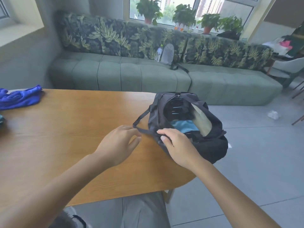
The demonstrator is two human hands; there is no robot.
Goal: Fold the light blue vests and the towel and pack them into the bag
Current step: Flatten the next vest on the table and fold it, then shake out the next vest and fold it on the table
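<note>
The oval, honey-coloured wooden table (74, 129) carries everything in play. One soft black fabric duffel bag (212, 145) sits at its right edge, partly overhanging, with its zip mouth gaping towards the camera. Inside it lies one patch of folded light blue cloth (185, 125), apparently a vest already packed, beside a pale cream panel that could be the towel or the lining; I cannot tell which. At the far left edge of the table lies one crumpled royal-blue cloth (21, 97), well apart from the bag and unfolded.

By my reading, packing is in hand: at least one piece is in, and the bag is being steadied or its opening adjusted. If more remains to go in, the next move calls for holding the mouth wide with one hand and fetching and folding the outstanding cloth with the other.

Two hands are in view. The right hand (177, 145) rests on the bag's near rim, fingers curled over the fabric edge and holding it. The left hand (118, 145) hovers just beside the one thin black carry strap (139, 119), fingers loosely spread and holding nothing.
</note>
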